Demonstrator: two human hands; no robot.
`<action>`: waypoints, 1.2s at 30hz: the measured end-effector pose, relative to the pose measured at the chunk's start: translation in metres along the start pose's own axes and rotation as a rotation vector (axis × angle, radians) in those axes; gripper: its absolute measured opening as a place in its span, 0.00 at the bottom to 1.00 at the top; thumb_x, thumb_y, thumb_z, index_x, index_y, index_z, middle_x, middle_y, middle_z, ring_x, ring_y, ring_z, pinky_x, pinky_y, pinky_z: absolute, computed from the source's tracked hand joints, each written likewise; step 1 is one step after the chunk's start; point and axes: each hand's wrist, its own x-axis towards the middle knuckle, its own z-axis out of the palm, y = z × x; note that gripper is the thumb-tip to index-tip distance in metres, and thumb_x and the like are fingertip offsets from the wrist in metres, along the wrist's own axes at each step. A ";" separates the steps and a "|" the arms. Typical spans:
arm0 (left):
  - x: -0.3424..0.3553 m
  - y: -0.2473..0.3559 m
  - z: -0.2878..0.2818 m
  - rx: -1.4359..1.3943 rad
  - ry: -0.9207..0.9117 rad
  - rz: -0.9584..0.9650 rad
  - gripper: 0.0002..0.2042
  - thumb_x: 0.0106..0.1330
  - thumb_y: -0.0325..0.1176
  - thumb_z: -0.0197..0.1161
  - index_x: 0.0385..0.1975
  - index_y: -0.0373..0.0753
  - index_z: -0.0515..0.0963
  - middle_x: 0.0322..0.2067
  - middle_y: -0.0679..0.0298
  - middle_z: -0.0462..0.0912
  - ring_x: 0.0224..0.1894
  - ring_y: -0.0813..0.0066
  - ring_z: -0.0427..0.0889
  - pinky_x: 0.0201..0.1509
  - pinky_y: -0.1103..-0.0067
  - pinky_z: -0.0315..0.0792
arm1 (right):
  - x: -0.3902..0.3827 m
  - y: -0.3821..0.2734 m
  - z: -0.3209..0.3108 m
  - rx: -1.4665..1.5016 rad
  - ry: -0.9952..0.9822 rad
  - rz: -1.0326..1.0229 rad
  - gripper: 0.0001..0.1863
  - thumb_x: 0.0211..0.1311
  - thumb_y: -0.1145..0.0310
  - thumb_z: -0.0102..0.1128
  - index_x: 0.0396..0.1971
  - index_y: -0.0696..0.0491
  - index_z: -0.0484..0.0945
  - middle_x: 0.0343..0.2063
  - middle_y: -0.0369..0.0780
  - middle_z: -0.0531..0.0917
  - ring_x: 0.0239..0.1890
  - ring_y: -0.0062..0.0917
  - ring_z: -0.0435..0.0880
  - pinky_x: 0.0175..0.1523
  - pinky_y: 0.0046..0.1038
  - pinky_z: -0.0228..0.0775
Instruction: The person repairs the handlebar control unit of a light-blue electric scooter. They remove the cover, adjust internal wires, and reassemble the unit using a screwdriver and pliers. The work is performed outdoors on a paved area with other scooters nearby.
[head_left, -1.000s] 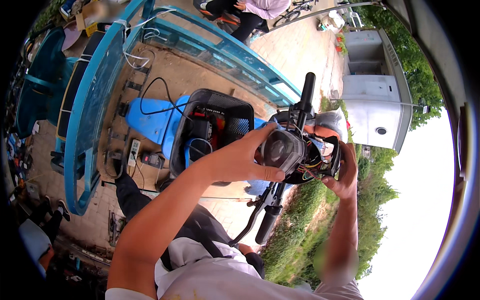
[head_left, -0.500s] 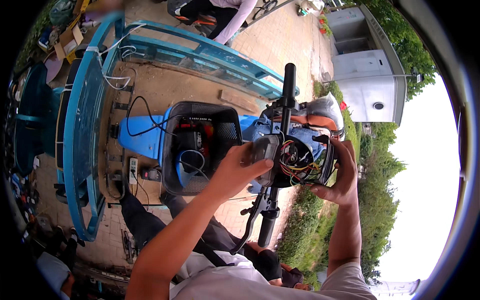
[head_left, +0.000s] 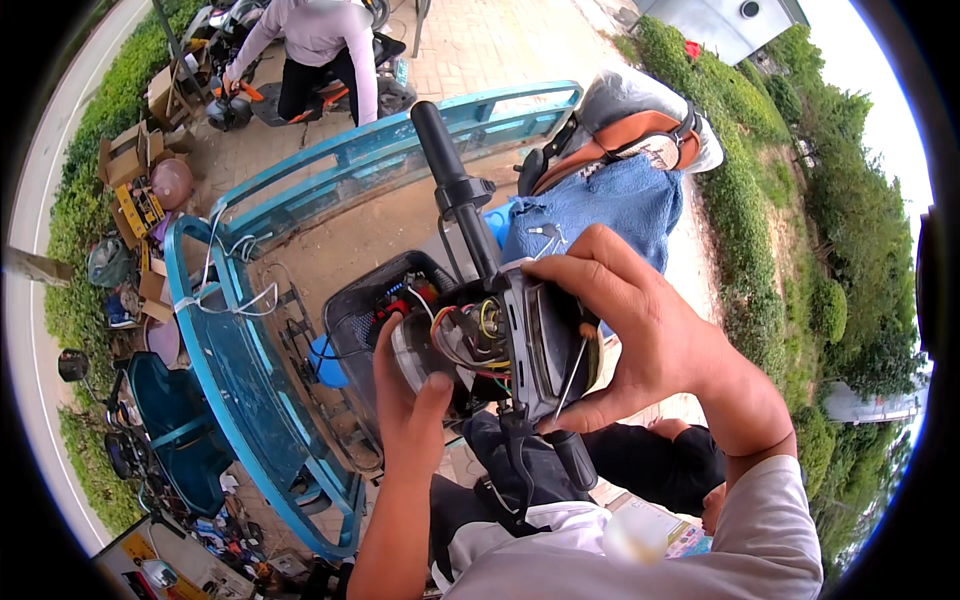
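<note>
A scooter handlebar (head_left: pixel 465 205) with black grips stands in front of me, its head housing split in two. My left hand (head_left: pixel 408 415) grips the front part, a headlight shell (head_left: pixel 412 352) with a clear lens. My right hand (head_left: pixel 640 345) is closed round the dark rear cover (head_left: pixel 538 345), thumb and fingers at its opposite edges. Between the two parts, coloured wires (head_left: pixel 488 325) bulge out and link them. Across the rear cover, beside my right palm, lies a thin metal rod (head_left: pixel 572 378) with an orange-brown end. A brake lever (head_left: pixel 518 465) hangs below the housing.
Behind the housing is a black basket (head_left: pixel 350 285) with things in it. A blue cloth (head_left: pixel 620 215) and keys (head_left: pixel 548 232) lie beyond. The blue cart railing (head_left: pixel 225 365) surrounds the scooter. Another person (head_left: pixel 325 50) works at the far side; cartons (head_left: pixel 125 160) stand far left.
My view has swung and come closer to the housing. My left hand has shifted to the clear-lens shell, and my right hand now wraps the rear cover. The metal rod has come into sight.
</note>
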 end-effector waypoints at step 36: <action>0.000 -0.015 -0.006 0.148 0.023 0.039 0.50 0.53 0.52 0.74 0.68 0.32 0.51 0.66 0.45 0.60 0.67 0.54 0.65 0.69 0.63 0.62 | -0.029 0.023 0.034 -0.009 0.117 -0.343 0.22 0.62 0.55 0.60 0.46 0.59 0.82 0.30 0.35 0.68 0.33 0.25 0.70 0.46 0.36 0.73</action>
